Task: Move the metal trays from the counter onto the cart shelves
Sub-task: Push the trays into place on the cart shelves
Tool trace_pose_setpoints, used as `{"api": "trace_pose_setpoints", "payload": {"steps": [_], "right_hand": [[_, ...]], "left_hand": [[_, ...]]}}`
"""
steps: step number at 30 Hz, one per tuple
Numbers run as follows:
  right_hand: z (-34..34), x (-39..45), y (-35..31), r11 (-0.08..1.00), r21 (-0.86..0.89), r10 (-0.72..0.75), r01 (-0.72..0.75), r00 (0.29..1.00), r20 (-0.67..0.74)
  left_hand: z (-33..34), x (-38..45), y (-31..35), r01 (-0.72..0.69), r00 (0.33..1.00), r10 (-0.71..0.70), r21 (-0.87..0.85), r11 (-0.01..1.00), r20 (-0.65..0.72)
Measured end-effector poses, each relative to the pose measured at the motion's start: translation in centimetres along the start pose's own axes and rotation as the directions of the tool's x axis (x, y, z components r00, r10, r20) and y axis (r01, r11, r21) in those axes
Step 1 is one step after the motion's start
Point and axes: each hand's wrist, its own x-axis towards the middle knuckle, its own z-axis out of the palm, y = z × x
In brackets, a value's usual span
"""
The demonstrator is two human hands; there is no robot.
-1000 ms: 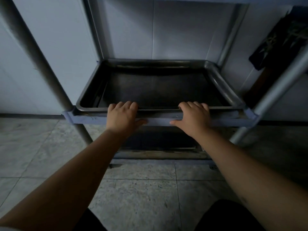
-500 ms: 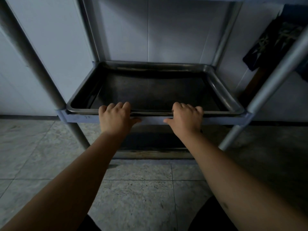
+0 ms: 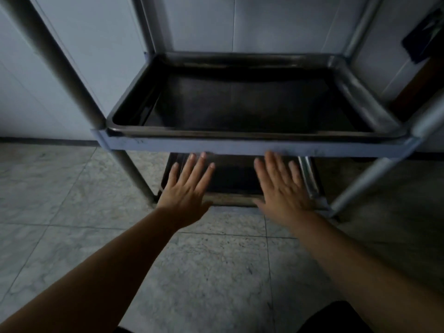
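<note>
A dark metal tray (image 3: 355, 92) lies flat in the middle shelf (image 3: 240, 146) of the cart, its rim level with the shelf's front bar. Below it, another tray (image 3: 230, 174) rests on the bottom shelf, mostly hidden by the shelf above and by my hands. My left hand (image 3: 186, 191) and my right hand (image 3: 282, 191) hover just below and in front of the middle shelf's front bar, fingers spread, holding nothing and touching neither tray.
Four metal posts frame the cart: front left (image 3: 72, 87), front right (image 3: 384, 169), and two at the back. A pale wall stands close behind. A dark object (image 3: 425, 37) hangs at the upper right. Tiled floor (image 3: 72, 212) stretches around the cart.
Both hands have let go of the tray's front rim and dropped back below the shelf bar with fingers spread. The view has moved closer and higher over the shelf.
</note>
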Motion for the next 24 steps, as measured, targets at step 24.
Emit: {"api": "trace_pose_setpoints", "payload": {"steps": [24], "right_hand": [[19.2,-3.6,-0.8,0.98,-0.019,0.187,-0.198,0.888,0.42]], "left_hand": [[19.1,-1.4,-4.2,0.013,0.954,-0.012,0.0,1.0,0.298]]}}
